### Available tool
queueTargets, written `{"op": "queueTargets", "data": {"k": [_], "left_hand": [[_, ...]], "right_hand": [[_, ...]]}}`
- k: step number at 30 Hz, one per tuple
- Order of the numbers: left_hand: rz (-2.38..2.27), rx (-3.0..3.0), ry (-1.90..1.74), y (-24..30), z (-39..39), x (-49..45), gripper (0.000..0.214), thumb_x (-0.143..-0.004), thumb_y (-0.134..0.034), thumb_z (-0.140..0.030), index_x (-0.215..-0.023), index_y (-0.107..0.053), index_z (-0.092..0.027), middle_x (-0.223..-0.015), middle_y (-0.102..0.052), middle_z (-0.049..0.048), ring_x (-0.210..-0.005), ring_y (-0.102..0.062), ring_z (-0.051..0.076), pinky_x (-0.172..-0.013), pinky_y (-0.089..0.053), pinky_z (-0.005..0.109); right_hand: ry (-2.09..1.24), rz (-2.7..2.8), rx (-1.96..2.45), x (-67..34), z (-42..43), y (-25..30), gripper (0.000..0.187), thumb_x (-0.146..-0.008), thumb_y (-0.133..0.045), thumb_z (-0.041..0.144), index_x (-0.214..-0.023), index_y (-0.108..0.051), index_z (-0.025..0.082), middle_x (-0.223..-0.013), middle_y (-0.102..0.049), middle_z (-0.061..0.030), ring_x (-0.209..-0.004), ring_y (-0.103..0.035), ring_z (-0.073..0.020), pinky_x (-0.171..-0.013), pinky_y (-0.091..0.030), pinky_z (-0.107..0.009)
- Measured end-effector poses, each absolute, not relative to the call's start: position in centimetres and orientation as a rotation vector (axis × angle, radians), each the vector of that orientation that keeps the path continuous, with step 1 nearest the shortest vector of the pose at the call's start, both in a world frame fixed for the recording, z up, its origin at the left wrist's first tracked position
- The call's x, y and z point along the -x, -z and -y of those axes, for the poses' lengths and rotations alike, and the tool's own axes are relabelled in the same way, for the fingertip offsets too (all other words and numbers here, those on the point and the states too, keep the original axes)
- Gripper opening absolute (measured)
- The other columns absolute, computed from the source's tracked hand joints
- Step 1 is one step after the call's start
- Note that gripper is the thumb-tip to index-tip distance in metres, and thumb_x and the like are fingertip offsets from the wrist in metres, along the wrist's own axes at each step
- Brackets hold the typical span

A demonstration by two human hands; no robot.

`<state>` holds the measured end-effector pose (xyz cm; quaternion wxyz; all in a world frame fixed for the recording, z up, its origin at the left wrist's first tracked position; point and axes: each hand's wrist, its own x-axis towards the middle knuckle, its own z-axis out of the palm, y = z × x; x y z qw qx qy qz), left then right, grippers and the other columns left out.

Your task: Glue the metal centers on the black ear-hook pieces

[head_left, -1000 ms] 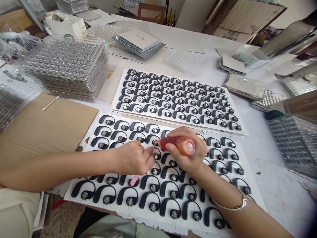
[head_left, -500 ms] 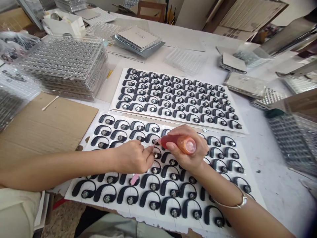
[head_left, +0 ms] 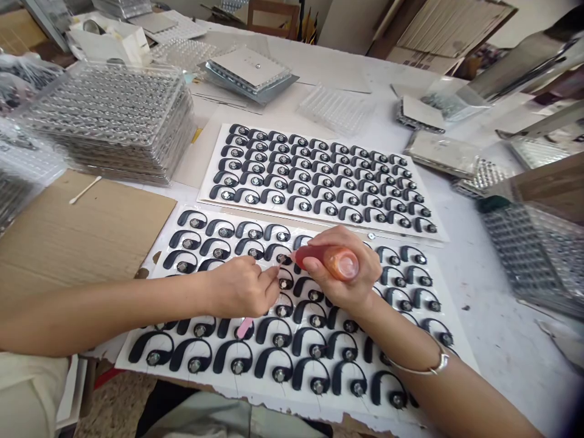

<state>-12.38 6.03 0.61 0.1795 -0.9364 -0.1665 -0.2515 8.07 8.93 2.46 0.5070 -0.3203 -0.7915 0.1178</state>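
Note:
My right hand [head_left: 351, 274] wraps round a red-orange squeeze bottle [head_left: 326, 260], its base tilted up toward me and its nozzle pointing left and down. The nozzle tip is close to a black hook-shaped piece [head_left: 278, 252] with a round silvery part. Opposite it, my left hand [head_left: 246, 286] is closed, thumb and forefinger pinched near that piece. A slim tool with a flat pink end [head_left: 245, 328] sticks out below the left hand; its other end is hidden by the fingers. Both hands are over a white sheet [head_left: 449, 350] bearing rows of these black pieces.
Behind lies a second white sheet [head_left: 207, 191] with similar rows. Stacked clear trays [head_left: 109, 121] stand back left, above brown cardboard [head_left: 68, 231] holding a cotton swab [head_left: 85, 190]. More trays [head_left: 524, 255] stand at right. A small metal disc [head_left: 371, 236] lies between the sheets.
The view has shifted slightly. The bottle nozzle and my left fingertips have come slightly apart near the same black piece. Both hands keep their hold.

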Motion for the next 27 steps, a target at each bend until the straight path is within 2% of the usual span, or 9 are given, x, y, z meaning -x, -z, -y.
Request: {"op": "queueTargets", "data": {"k": [13, 21, 27], "left_hand": [[0.464, 2.652, 0.727, -0.5, -6.08, 12.43, 0.01, -0.085, -0.055, -0.007, -0.079, -0.063, -0.008, -0.086, -0.072, 0.0157, -0.048, -0.06, 0.015, -0.039, -0.047, 0.026], [0.466, 2.651, 0.731, -0.65, -6.12, 12.28, 0.01, -0.084, -0.056, -0.006, -0.076, -0.062, -0.008, -0.08, -0.072, 0.0145, -0.047, -0.06, 0.015, -0.037, -0.046, 0.026], [0.462, 2.668, 0.743, -0.72, -6.04, 12.44, 0.012, -0.082, -0.055, -0.003, -0.075, -0.063, -0.008, -0.079, -0.072, 0.0146, -0.047, -0.059, 0.016, -0.037, -0.045, 0.027]], "right_hand": [[-0.235, 1.857, 0.716, -8.78, -9.05, -2.3, 0.018, -0.076, -0.068, 0.029, -0.093, -0.062, 0.024, -0.069, -0.062, -0.0022, -0.056, -0.058, -0.0161, -0.047, -0.048, -0.032], [-0.235, 1.879, 0.729, -8.61, -9.1, -2.16, 0.018, -0.076, -0.069, 0.029, -0.092, -0.062, 0.024, -0.07, -0.063, -0.0021, -0.057, -0.058, -0.0162, -0.049, -0.049, -0.033], [-0.277, 1.894, 0.734, -8.94, -9.0, -1.6, 0.023, -0.073, -0.072, 0.026, -0.092, -0.062, 0.019, -0.073, -0.062, -0.0044, -0.062, -0.059, -0.0162, -0.053, -0.05, -0.032]]}}
